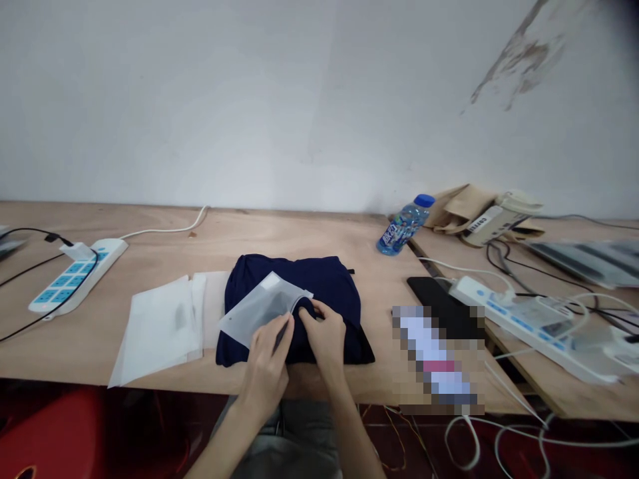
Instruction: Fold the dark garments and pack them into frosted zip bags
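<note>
Your left hand [267, 362] grip pinches the frosted translucent plastic bag [259, 307]; your right hand [324, 336] grip clamps the folded navy fabric garment [329, 286] on the wooden counter [279, 236].

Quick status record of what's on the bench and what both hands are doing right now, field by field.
garment: folded navy garment on wooden table, at the near edge
bag: frosted plastic bag lying on the garment, mouth toward the hands
left hand: left hand pinching the bag's open edge
right hand: right hand on the garment at the bag mouth, grip unclear
spare bags: stack of plastic bags left of the garment
other: water bottle, blue power strip
</note>
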Available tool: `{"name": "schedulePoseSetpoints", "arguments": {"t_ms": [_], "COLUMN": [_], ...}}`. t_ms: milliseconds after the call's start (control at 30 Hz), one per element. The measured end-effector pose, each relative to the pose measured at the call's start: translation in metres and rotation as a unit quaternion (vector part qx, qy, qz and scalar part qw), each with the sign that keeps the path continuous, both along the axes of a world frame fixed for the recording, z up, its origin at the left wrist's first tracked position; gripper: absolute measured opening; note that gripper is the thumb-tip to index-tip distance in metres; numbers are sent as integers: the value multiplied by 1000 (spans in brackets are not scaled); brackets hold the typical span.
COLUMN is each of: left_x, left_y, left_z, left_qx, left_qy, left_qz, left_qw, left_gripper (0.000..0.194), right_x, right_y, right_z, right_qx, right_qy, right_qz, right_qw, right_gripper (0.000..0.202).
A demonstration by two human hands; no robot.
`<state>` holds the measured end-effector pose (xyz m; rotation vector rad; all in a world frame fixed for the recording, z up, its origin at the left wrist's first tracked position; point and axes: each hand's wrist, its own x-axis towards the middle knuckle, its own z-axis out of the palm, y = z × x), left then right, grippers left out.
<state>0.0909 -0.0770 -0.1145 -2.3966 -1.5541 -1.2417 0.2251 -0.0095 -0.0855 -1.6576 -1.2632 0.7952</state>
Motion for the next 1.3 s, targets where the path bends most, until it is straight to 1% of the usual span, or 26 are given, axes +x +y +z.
{"name": "schedulePoseSetpoints", "arguments": {"t_ms": [133,200,233,267,333,433,467,533,600,633,700,733,800,867,900,933,967,1000,1100,1167,1233,1300], "left_x": [4,1,-1,-3,-7,-11,-12,-12,-13,-13,-13,-12,-9,-5,-3,-1,-1,-1,-5,-10,-12,-11], "left_y": [-3,-3,-2,0,3,7,9,11,12,12,10,9,7,4,3,3,3,3,6,8,8,8], "left_z": [5,8,9,9,9,6,5,2,0,0,2,4,9,14,16,17,18,18,17,14,11,8], "left_qx": [8,-9,-20,-32,-54,-76,-77,-73,-71,-73,-77,-79,-83,-85,-85,-83,-81,-82,-91,-93,-90,-89], "left_qy": [-11,-22,-27,-32,-47,-80,-90,-104,-106,-104,-103,-106,-116,-126,-129,-131,-133,-133,-126,-119,-110,-102], "left_qz": [30,52,63,72,77,57,53,54,53,48,36,31,23,17,15,14,13,11,-1,-7,-8,-13], "left_qw": [999,998,997,996,994,992,992,990,990,991,991,991,990,988,988,988,988,988,988,989,990,991], "left_gripper": [71,70,70,72,75,76,75,73,71,70,68,67,65,64,64,63,63,63,63,64,65,65], "right_x": [-11,-15,-16,-17,-18,-13,-10,-2,5,7,5,2,-11,-27,-35,-42,-48,-51,-50,-42,-35,-32], "right_y": [-6,-9,-10,-12,-17,-25,-27,-30,-31,-30,-27,-26,-26,-28,-30,-31,-32,-32,-28,-24,-20,-16], "right_z": [-7,-10,-11,-11,-11,-9,-9,-8,-8,-9,-10,-11,-14,-16,-16,-17,-17,-18,-20,-21,-21,-22], "right_qx": [15,36,49,61,75,69,59,24,-21,-40,-54,-50,-30,-8,5,19,35,51,84,89,85,73], "right_qy": [43,47,42,36,34,51,53,45,46,57,104,133,178,186,176,161,147,134,92,40,-42,-135], "right_qz": [-41,-43,-34,-17,42,165,205,263,297,304,293,271,199,125,99,89,92,111,214,259,259,237], "right_qw": [998,997,997,997,996,983,976,964,953,950,949,952,963,975,979,983,984,983,969,961,961,959], "right_gripper": [29,23,19,15,16,26,30,34,39,42,48,51,53,52,50,47,44,43,45,45,43,42]}}
